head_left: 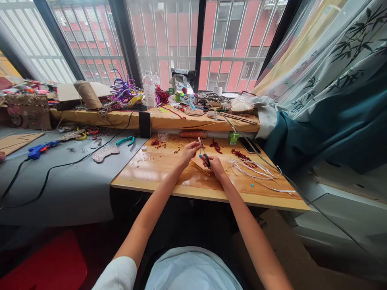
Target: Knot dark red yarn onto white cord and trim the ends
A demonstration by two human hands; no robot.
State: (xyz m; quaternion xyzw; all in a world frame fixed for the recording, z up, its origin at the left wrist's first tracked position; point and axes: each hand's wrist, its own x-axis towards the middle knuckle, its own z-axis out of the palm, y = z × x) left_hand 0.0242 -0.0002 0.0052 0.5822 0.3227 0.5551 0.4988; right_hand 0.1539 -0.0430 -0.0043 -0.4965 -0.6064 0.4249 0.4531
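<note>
Over the middle of the wooden table, my right hand (215, 166) grips black-handled scissors (207, 160), their blades pointing up and away from me. My left hand (190, 152) is closed in a pinch beside the blades; a small pale piece shows at its fingertips, too small to name. Below the two hands lie some thin yellowish strips (199, 168) on the wood. Dark red yarn (215, 146) is just beyond the scissors, and another dark red yarn bundle (241, 155) rests to the right.
White cords (256, 171) spread across the table's right side, near a phone (249, 146) and a small green box (233, 138). Teal pliers (125, 140) and a blue glue gun (44, 149) lie on the grey surface at left. A cluttered ledge (169, 119) runs behind.
</note>
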